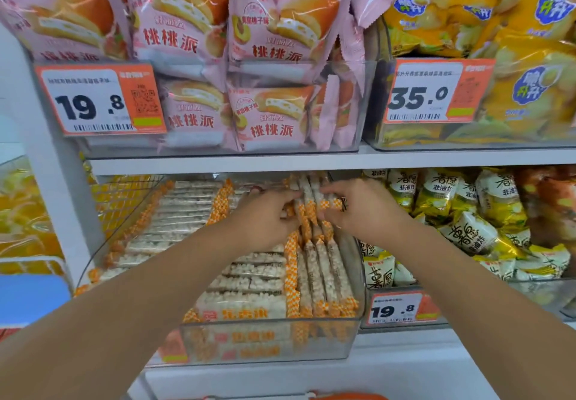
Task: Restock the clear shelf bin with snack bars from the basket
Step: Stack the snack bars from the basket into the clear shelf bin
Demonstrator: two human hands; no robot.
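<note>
Two hands reach into the clear shelf bin [265,340] on the lower shelf. Left hand [265,212] and right hand [361,209] meet at the rear right of the bin, both gripping one bundle of snack bars [311,203] between them; fingers of each hand are curled round the bars from either side, the bundle standing roughly on end, tilted back toward the shelf. Bars have clear wrappers showing pale puffed filling, with orange-and-white checked ends. Bin contents: flat stacked rows of the same bars on the left and centre [249,278], and a row standing on edge along the right wall [324,275], directly below the held bundle. The bin front carries an orange label, blurred through the plastic. An orange rim [349,396] shows at the bottom edge of the view; cannot tell whether it is the basket. Upper shelf: pink cake packets [271,41] in a clear bin with a price tag reading 19.8 [99,100]; just beside them on the right, yellow snack bags [498,19] with a tag reading 35.0 [436,91]. Right of the task bin: white-and-yellow packets [467,212] and a second 19.8 tag [396,309].
</note>
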